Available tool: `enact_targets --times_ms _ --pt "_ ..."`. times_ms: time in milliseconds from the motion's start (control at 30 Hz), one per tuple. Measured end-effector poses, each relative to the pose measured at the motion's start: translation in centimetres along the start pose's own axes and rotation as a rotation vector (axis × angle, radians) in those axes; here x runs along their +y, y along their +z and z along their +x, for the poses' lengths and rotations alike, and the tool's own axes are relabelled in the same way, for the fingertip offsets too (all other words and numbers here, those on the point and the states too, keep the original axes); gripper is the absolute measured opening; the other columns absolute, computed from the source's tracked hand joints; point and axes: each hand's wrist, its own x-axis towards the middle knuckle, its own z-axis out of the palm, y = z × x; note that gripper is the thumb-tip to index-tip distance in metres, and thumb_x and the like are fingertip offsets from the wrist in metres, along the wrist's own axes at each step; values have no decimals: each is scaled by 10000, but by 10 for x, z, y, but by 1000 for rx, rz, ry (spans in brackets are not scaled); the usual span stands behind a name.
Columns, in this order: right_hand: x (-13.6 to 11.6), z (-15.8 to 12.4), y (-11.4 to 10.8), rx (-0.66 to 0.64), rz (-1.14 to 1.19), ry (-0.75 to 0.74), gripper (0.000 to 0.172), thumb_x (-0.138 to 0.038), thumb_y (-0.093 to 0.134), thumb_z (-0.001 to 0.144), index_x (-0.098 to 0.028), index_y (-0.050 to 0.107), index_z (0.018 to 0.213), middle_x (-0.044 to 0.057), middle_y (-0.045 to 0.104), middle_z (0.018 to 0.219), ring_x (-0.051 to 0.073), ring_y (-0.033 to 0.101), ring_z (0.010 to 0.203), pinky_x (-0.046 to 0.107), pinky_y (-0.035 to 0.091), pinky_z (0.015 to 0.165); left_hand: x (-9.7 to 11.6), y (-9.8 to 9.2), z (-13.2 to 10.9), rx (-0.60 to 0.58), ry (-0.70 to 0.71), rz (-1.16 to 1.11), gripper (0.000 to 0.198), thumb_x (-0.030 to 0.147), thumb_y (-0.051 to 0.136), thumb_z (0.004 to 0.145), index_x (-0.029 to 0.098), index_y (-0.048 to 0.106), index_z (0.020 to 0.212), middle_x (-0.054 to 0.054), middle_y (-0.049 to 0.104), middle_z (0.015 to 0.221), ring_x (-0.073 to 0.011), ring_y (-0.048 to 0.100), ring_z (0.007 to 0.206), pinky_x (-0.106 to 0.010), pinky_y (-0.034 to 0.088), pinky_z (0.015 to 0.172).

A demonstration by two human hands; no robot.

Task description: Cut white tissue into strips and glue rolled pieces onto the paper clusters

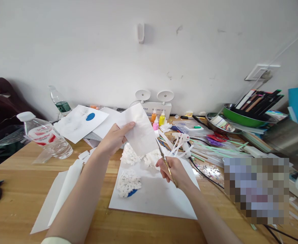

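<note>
My left hand pinches a white sheet of paper between thumb and fingers and holds it raised above the table. My right hand is closed around a pair of gold-handled scissors, seen nearly edge-on, with the narrow blades pointing up and left beside the paper's right edge. Below both hands a larger white sheet lies flat on the table. White crumbly clumps rest on it, one over a blue patch. The held paper partly covers the clumps behind it.
Left stand a leaning water bottle, folded white paper and a sheet with a blue oval. Small paint bottles are at the back. A hot glue gun, its cable, plastic strips and a green bowl of markers crowd the right.
</note>
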Motion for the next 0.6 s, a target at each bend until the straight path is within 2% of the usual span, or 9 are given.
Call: enact_targets --times_ms 133,367,600 --pt "0 0 0 0 18 34 534 -655 415 732 -137 536 691 -37 451 427 61 371 313 191 263 333 -1 -1 1 28 -1 4 284 330 635 708 167 645 940 -71 677 965 -216 607 934 -313 503 787" --pt "-4 -1 1 -2 50 51 532 -659 430 719 -138 521 659 -52 421 385 47 341 292 181 244 324 -1 -2 2 6 15 -1 273 330 628 715 174 651 938 -68 675 970 -215 606 925 -304 505 760" --pt "-2 0 2 -9 67 78 537 -677 438 696 -147 501 643 -55 424 364 43 325 272 175 216 303 -2 -3 3 20 23 17 263 346 629 708 150 650 883 -62 678 870 -202 611 860 -302 485 736"
